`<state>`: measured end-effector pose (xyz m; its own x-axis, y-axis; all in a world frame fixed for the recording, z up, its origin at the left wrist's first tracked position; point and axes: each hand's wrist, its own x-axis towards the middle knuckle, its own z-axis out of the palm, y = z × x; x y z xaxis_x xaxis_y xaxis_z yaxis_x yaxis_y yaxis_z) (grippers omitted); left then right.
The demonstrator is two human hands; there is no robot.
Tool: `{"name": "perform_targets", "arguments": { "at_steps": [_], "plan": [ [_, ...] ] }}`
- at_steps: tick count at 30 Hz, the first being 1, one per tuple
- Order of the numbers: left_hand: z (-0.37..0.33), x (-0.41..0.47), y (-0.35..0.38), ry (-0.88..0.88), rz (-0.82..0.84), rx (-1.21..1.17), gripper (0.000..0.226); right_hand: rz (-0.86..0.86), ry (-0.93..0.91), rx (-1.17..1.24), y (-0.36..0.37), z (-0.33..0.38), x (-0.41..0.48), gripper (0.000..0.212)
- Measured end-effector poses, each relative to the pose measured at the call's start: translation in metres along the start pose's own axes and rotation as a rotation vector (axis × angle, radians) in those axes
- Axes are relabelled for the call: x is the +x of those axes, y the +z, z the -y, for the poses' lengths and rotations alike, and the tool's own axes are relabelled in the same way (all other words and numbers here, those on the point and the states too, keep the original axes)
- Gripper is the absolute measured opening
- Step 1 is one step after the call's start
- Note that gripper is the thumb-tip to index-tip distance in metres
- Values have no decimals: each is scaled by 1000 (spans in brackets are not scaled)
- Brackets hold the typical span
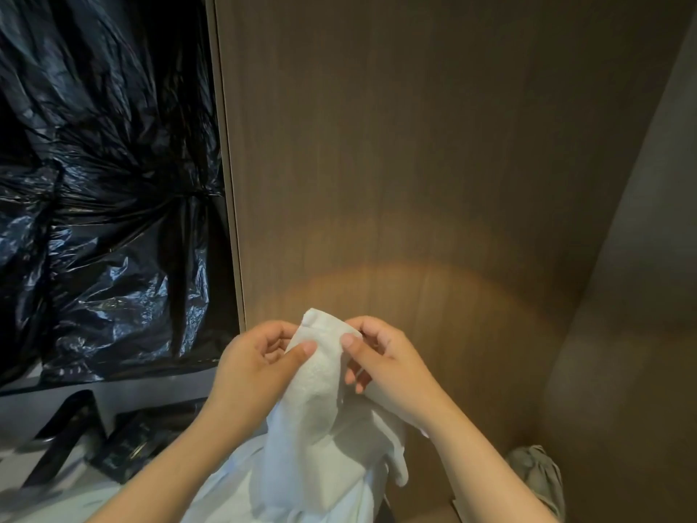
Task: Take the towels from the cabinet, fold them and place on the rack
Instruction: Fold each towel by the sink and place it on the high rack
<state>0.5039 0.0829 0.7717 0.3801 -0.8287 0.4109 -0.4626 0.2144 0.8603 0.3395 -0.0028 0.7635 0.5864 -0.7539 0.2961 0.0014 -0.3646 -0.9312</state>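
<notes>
Two hands (pixel 256 368) (pixel 392 368) pinch the towel (pixel 317 386) between their fingers (pixel 301 351).

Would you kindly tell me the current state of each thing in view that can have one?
white towel: held up, hanging loosely, not folded flat.
left hand: pinches the towel near its top edge.
right hand: pinches the towel near its top edge.
black plastic bags: crumpled, filling the open space on the left.
grey cloth: bunched up at lower right, untouched.
</notes>
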Motion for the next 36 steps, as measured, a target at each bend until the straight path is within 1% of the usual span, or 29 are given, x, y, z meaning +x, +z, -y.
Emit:
{"name": "perform_targets", "arguments": {
  "at_steps": [2,4,8,11,14,15,17,18,20,23,26,30,36],
  "plan": [
    [-1,-1,3,15,-1,-22,10,8,-42,5,4,8,-2,13],
    [-3,-3,7,30,0,-28,15,-31,-88,-8,7,16,-2,10],
    [-4,-5,12,76,-14,-20,22,-112,-138,-89,6,23,0,12],
    [-2,-9,14,108,8,-27,18,-157,-142,-101,4,23,-1,14],
    [-1,-9,13,150,78,-17,7,-196,-137,-56,2,22,-3,16],
    [0,-9,13,147,109,-14,9,-209,-139,-42,1,21,-3,17],
    [3,-8,11,127,163,2,25,-248,-153,-43,-2,23,-1,18],
    [4,-7,11,112,182,10,28,-274,-164,-51,-5,24,0,19],
    [3,-6,12,89,201,21,20,-333,-190,-85,-14,30,7,19],
    [-1,3,16,95,170,41,12,-404,-248,-154,-27,43,19,18],
    [-13,14,20,134,136,36,11,-453,-309,-204,-35,59,30,18],
    [-20,23,25,153,152,53,7,-502,-362,-254,-48,77,39,18],
    [-21,36,27,176,148,61,9,-577,-418,-322,-69,101,44,18]
  ]
}}
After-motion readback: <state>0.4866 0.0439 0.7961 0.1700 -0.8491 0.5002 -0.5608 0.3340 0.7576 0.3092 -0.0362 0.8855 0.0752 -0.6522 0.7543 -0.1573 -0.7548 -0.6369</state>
